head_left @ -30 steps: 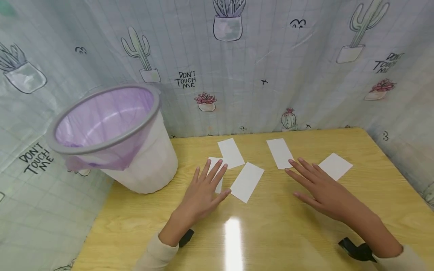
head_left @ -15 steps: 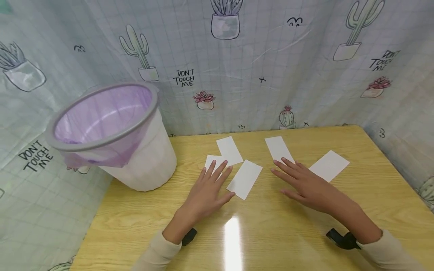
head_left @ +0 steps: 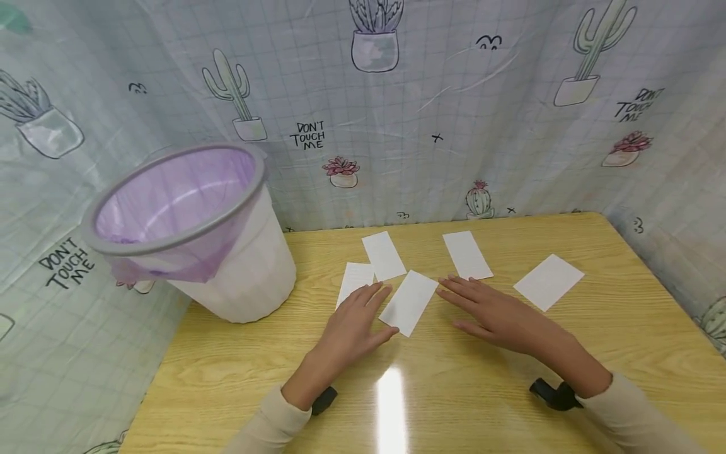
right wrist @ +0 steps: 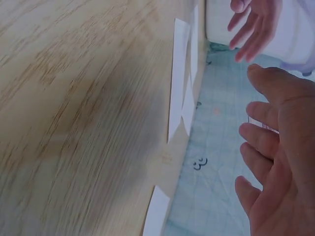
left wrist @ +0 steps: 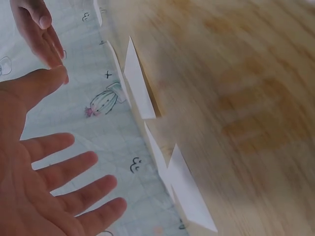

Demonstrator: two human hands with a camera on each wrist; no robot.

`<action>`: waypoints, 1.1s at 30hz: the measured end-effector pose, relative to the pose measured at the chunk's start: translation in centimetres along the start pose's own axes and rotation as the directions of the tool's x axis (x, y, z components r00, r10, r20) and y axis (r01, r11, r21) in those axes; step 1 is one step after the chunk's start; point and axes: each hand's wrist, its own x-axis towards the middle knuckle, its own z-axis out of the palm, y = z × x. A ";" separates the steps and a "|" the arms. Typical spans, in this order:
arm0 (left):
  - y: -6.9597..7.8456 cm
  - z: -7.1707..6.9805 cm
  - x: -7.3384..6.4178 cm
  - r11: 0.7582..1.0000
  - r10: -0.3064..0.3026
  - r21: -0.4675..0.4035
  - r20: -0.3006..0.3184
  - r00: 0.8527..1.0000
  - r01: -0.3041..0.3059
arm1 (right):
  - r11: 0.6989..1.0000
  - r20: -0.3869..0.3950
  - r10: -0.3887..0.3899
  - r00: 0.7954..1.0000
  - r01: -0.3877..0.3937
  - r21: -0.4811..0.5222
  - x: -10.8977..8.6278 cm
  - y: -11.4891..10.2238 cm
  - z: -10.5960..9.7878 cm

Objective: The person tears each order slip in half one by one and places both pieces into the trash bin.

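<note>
Several white paper cards lie flat on the wooden table. My left hand [head_left: 353, 329] hovers palm down over the left group, its fingers relaxed and holding nothing. It overlaps the lower end of the left card [head_left: 355, 277] in the head view. Beside its thumb lies the middle card [head_left: 409, 302], and behind that a third card [head_left: 384, 255]. My right hand [head_left: 501, 318] hangs over the table with loose, nearly straight fingers, also holding nothing. Its fingertips are close to the middle card and below the back card [head_left: 467, 255]. The rightmost card [head_left: 549, 282] rests beyond its wrist.
A white bin [head_left: 258, 271] with a grey rim and purple liner stands at the table's back left. A patterned curtain [head_left: 420, 170] runs along the back and sides. Light glares off the front of the table [head_left: 454, 403].
My right hand has moved left, away from the rightmost card, and my left hand slightly right and closer to it. Both hands' fingers are less spread. The cards lie as before.
</note>
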 end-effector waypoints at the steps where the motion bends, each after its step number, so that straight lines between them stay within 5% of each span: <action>1: 0.0 0.1 0.1 1.000 -0.007 -0.014 0.007 1.000 0.007 | 1.000 0.003 -0.005 1.000 0.005 0.013 0.2 0.0 0.0; 7: 0.3 0.7 0.2 0.996 -0.044 -0.075 0.039 0.998 0.047 | 0.995 0.084 -0.001 0.996 -0.008 0.100 1.7 0.3 0.6; 14: 0.4 1.6 0.6 0.995 -0.072 -0.067 0.070 0.995 0.077 | 0.993 0.092 -0.121 0.988 0.121 0.012 3.2 0.9 1.4; 21: 0.2 2.5 0.6 0.991 -0.109 -0.065 0.112 0.988 0.116 | 0.986 0.124 -0.161 0.979 0.166 -0.026 4.1 1.4 2.2; 33: 0.4 2.9 1.6 0.991 -0.135 0.040 0.192 0.972 0.130 | 0.991 0.251 -0.126 0.960 0.135 -0.016 4.6 1.6 3.5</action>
